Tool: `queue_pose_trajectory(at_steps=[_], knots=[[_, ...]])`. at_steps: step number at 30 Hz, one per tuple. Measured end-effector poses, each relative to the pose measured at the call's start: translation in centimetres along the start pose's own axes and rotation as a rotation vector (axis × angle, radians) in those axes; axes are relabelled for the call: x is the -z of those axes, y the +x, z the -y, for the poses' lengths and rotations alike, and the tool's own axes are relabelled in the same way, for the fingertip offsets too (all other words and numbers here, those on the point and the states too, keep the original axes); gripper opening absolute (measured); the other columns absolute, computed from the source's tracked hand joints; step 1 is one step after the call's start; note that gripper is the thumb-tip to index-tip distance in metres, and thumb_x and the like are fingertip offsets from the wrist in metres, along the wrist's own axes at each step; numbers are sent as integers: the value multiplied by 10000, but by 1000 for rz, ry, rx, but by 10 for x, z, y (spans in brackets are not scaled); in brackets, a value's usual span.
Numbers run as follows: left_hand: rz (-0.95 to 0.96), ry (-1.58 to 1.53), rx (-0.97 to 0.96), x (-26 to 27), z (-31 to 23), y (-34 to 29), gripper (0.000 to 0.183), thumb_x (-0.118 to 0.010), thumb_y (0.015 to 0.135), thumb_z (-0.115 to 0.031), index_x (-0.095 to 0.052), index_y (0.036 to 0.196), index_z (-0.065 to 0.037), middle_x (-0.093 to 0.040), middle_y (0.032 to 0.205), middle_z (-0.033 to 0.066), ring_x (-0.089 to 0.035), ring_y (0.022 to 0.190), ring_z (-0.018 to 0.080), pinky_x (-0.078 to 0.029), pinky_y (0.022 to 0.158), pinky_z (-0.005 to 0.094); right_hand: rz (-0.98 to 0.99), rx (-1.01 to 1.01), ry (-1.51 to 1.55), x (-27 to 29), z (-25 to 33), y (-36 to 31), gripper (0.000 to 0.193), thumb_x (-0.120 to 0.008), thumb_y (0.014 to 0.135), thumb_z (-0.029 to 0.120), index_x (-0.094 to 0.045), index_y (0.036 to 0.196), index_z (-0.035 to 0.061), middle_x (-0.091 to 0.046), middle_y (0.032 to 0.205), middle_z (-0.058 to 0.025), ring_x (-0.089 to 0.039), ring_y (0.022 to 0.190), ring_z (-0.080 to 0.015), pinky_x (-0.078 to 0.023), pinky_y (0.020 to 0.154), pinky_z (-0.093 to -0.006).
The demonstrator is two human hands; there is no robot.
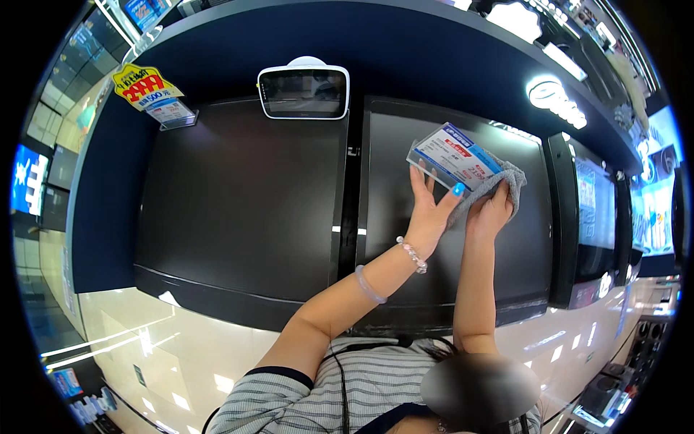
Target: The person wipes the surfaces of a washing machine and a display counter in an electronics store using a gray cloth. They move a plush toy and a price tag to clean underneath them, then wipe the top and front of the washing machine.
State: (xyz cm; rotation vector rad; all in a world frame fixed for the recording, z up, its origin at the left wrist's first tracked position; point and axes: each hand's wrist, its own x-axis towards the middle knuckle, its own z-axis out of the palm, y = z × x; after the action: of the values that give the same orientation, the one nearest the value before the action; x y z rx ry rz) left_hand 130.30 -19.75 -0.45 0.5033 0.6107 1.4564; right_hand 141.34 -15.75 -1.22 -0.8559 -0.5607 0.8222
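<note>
Above the right-hand dark display top, both my hands hold up a clear acrylic price sign holder with a blue, white and red card in it. My left hand grips its lower left edge, thumb in front, with a blue nail showing. In my right hand is a grey cloth, bunched around the right end of the sign holder and pressed against it. Part of the cloth lies behind the sign, out of sight. The sign is tilted, its printed face turned up.
A white-framed small screen device stands at the back of the left display top. Another price sign with a yellow and red topper sits at the far left. A dark blue raised wall curves behind; shiny tiles cover the floor.
</note>
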Motion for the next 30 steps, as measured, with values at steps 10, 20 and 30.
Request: queue_pose_trajectory(at_steps=[10, 20, 30], knots=[[138, -55, 241, 22, 51, 78, 699, -559, 980, -320, -204, 1510, -35, -379, 1483, 86, -357, 1358, 164, -272, 1122, 334, 215, -139, -311, -55, -74, 99, 244, -466, 1030, 182, -598, 1153, 16, -649, 1096, -76, -611, 972, -167, -497, 867, -311], [101, -141, 251, 32, 57, 83, 587, -407, 1038, -398, -271, 1506, -70, -429, 1437, 32, -413, 1284, 115, -288, 1105, 320, 394, -75, -228, -73, -121, 127, 238, -450, 1026, 143, -578, 1167, 0, -622, 1168, -112, -579, 1085, -206, -437, 979, -359], [86, -291, 346, 40, 73, 90, 643, -225, 1043, -501, -245, 1506, -54, -389, 1495, 73, -397, 1332, 170, -258, 1118, 347, 419, -25, -191, -73, -132, 132, 238, -438, 1026, 137, -579, 1154, -6, -629, 1163, -123, -589, 1079, -223, -436, 989, -375]])
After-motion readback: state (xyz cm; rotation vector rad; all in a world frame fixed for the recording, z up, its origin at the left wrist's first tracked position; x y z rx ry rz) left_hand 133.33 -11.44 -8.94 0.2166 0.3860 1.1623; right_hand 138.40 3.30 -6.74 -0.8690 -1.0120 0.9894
